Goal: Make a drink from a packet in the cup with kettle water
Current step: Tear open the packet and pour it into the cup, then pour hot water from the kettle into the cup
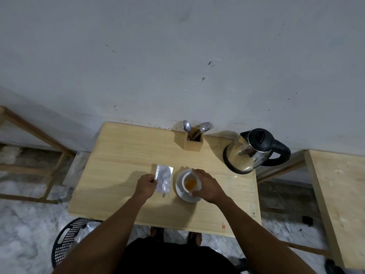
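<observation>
A white cup (191,182) with orange powder in its bottom stands on a white saucer (181,191) in the middle of the wooden table (122,155). My right hand (206,184) wraps around the cup from the right, thumb and fingers on its rim. A silver foil packet (163,177) lies flat on the table just left of the saucer. My left hand (146,185) pinches the packet's left edge. The steel kettle (249,153) with its black lid and handle stands at the table's back right, apart from both hands.
A wooden holder (193,141) with spoons and a fork stands at the back edge against the wall. A black perforated basket (69,240) sits on the floor at the front left. Another wooden table (339,194) is on the right, and a wooden frame (35,147) on the left.
</observation>
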